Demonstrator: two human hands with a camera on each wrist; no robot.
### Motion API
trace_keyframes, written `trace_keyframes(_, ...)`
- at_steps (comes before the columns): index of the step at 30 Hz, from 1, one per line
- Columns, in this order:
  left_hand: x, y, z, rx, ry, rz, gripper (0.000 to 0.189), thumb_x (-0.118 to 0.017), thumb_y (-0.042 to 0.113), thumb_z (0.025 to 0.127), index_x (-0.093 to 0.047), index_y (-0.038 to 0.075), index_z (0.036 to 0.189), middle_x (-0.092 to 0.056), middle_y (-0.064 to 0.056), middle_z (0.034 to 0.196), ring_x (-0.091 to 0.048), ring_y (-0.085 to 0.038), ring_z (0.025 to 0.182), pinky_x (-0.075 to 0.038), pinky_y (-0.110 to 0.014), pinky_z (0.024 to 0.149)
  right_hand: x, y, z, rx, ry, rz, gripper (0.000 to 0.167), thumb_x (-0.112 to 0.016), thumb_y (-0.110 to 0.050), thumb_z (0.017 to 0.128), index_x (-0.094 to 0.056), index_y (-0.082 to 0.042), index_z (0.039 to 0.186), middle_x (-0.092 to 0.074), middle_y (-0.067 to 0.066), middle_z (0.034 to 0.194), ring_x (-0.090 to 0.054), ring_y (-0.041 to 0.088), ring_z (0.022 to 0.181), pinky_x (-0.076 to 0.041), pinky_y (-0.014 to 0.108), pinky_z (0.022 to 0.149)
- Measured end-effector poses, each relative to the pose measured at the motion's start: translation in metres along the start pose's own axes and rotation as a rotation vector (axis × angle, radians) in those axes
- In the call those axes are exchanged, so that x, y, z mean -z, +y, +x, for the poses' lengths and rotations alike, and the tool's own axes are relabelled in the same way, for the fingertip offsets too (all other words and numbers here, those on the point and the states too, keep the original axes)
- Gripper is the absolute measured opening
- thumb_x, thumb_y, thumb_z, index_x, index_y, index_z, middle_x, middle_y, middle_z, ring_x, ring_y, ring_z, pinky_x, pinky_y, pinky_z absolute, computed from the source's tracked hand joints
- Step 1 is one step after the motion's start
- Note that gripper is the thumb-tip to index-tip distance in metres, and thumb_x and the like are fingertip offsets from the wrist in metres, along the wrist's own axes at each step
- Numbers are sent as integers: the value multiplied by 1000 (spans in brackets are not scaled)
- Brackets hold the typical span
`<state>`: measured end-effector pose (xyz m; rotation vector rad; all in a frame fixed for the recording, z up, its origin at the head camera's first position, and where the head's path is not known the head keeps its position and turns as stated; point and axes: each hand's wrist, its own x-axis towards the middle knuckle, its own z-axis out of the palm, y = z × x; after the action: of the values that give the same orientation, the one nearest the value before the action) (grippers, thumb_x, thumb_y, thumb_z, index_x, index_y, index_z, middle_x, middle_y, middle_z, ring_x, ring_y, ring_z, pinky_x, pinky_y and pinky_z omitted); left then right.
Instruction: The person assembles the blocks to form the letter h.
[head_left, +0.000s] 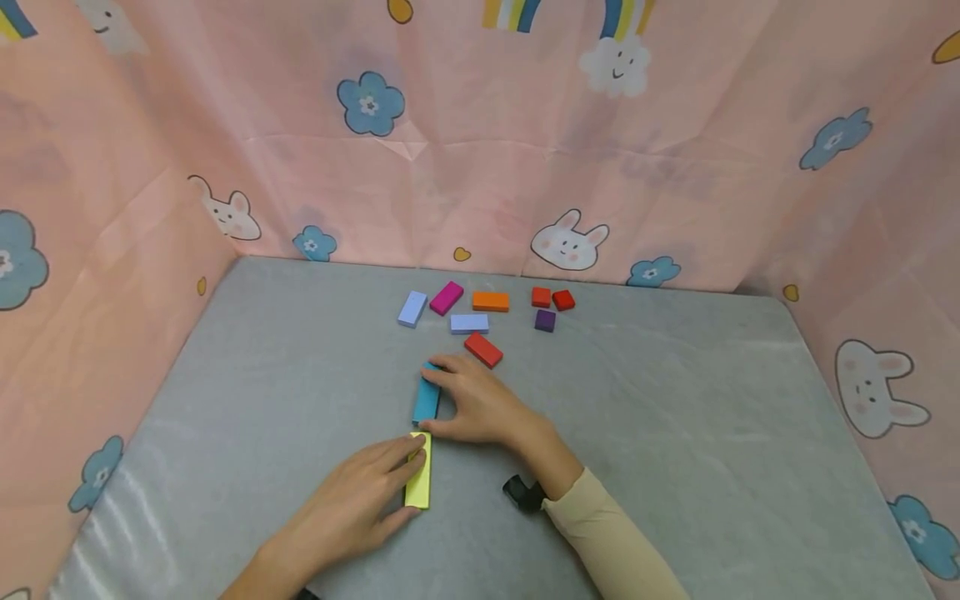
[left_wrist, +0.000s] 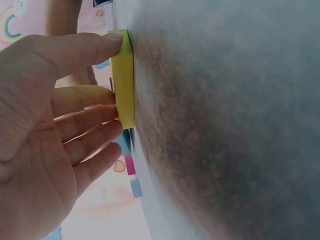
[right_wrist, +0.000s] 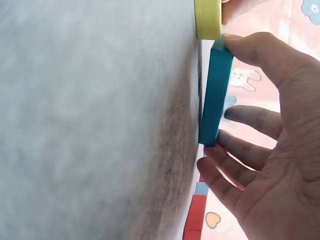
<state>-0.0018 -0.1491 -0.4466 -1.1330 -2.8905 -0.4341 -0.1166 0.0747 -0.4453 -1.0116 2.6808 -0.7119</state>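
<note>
My left hand (head_left: 348, 496) grips a yellow rectangular block (head_left: 418, 487) by its two ends, thumb on the near end and fingertips toward the far one. Just beyond it, a blue block (head_left: 426, 404) is pinched lengthwise by my right hand (head_left: 483, 404), its thumb at the near end. End to end, the two blocks form a nearly straight line, the blue one leaning slightly right at its far end. In the right wrist view the blue block (right_wrist: 216, 95) is tilted against the cloth, its near end raised close to the yellow block (right_wrist: 208, 20).
Beyond my right hand lie a red block (head_left: 483, 350), two lavender blocks (head_left: 469, 324), a magenta block (head_left: 446, 298) and an orange block (head_left: 491, 302). Farther right sit two small red blocks (head_left: 541, 297) and a purple block (head_left: 545, 321). Pink patterned fabric (head_left: 465, 183) surrounds the grey tabletop (head_left: 675, 433).
</note>
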Motion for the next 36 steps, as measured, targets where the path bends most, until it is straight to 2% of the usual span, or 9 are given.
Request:
trace_keyframes(12, 2, 1, -1, 20, -20, -20, 60, -84, 37, 91, -68, 5, 140, -60, -7, 156, -61, -24, 140, -54, -45, 114, -2, -2, -1, 7, -16, -44, 60, -75, -36, 99, -61, -6, 149, -54, 14, 159, -52, 31, 148, -43, 50, 127)
trace_keyframes(20, 2, 0, -1, 21, -16, -33, 59, -83, 37, 92, -68, 5, 140, -60, -6, 156, -61, -23, 140, -54, -44, 114, -3, -5, -3, 10, -50, -105, 61, -71, -37, 102, -56, -9, 154, -52, 11, 161, -50, 28, 149, -43, 46, 128)
trace_keyframes(32, 0, 0, 0, 18, 7, -28, 59, -83, 37, 92, -68, 5, 140, -60, -6, 156, -62, -23, 140, -55, -44, 114, -1, -9, -4, 7, -76, -106, 63, -68, -36, 104, -50, -8, 157, -48, 12, 165, -46, 29, 153, -40, 49, 130)
trace_keyframes(36, 2, 0, -1, 29, -14, -40, 60, -83, 37, 92, -68, 5, 140, -59, -5, 156, -61, -23, 141, -55, -44, 113, -4, -10, -3, 10, -75, -104, 63, -67, -35, 104, -49, -8, 158, -48, 12, 165, -46, 28, 154, -41, 46, 129)
